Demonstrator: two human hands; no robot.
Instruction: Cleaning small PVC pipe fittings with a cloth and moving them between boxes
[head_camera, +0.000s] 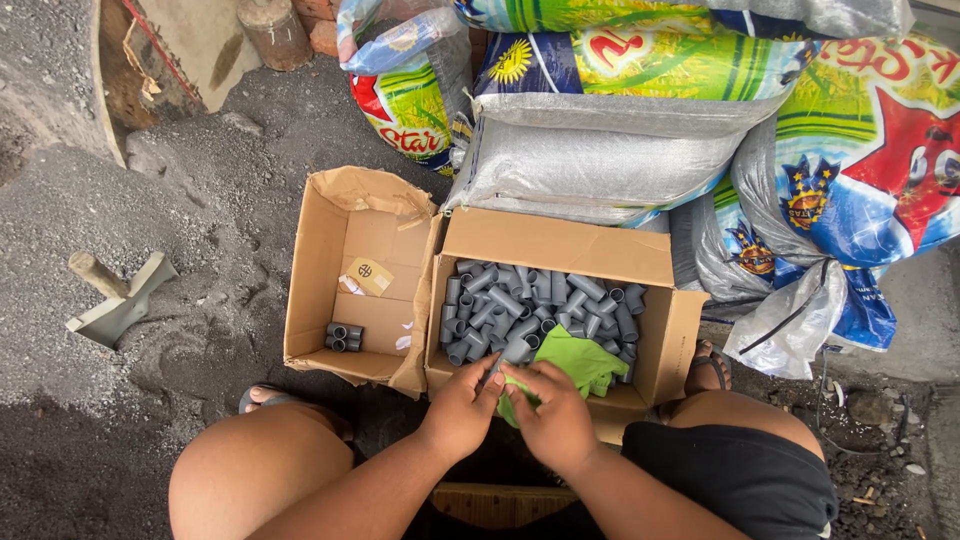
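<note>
Left box (352, 270) held only a few grey pipe fittings (343, 337) in its near corner; floor otherwise mostly bare cardboard. Right box (560, 245) was heaped with fittings (540, 305), so by my judgement the bulk remained untouched. Left hand (462, 405) pinched one grey fitting (494, 370) at the right box's near edge. Right hand (552, 420) gripped a green cloth (580, 362) against that fitting. Printed sacks (700, 110) lay piled behind
</note>
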